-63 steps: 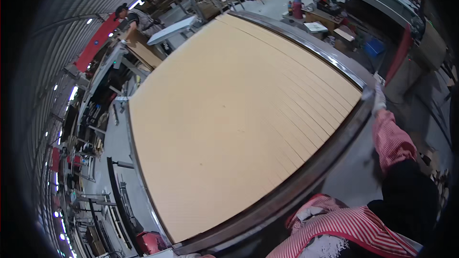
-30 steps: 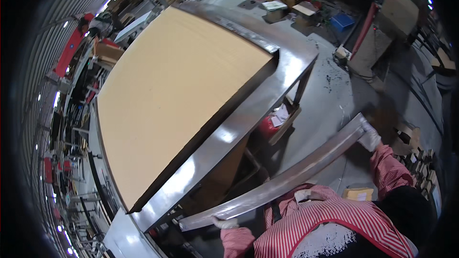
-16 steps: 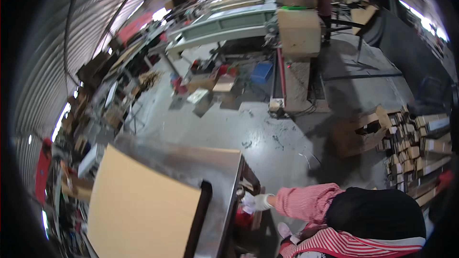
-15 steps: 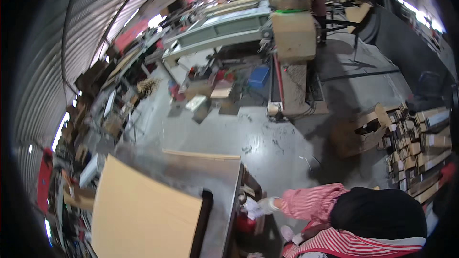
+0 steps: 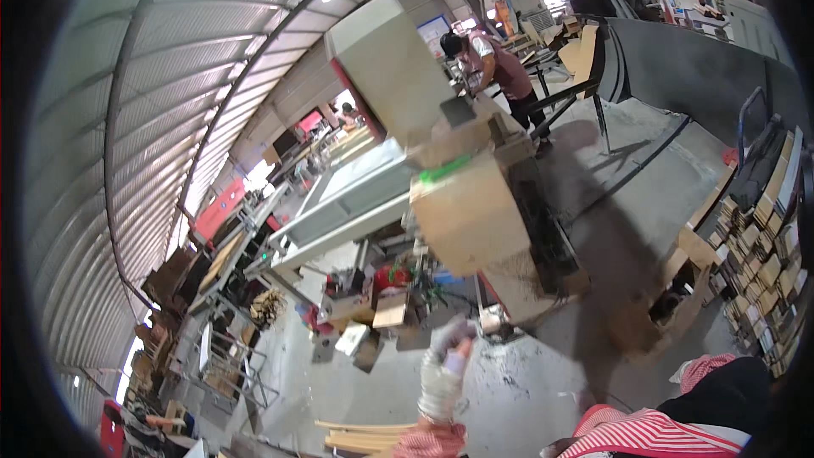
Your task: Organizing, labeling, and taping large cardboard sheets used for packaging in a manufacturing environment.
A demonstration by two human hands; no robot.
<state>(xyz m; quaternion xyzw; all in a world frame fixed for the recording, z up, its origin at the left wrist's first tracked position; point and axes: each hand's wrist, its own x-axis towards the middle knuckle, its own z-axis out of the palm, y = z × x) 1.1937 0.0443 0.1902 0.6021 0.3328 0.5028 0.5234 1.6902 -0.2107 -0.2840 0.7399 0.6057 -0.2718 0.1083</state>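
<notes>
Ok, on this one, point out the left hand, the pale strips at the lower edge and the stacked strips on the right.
Left hand (image 5: 449, 360): head view, middle of the hand.
Pale strips (image 5: 367, 440): head view, midway along them.
Stacked strips (image 5: 767, 276): head view, middle of the pile.

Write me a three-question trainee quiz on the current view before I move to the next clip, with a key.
1. Multiple choice: what lies at the lower edge, just left of the striped sleeve?
A) A coil of rope
B) Pale strips
C) A glass bottle

2. True or false: the bright green item lies on the floor.

3. Fill in the blank: in the picture, the person's left hand is to the ____ of the stack of tan pieces.

Key:
1. B.
2. False; it is on top of the tan box-like piece.
3. Left. The hand is blurred, so its grip cannot be told.
</notes>
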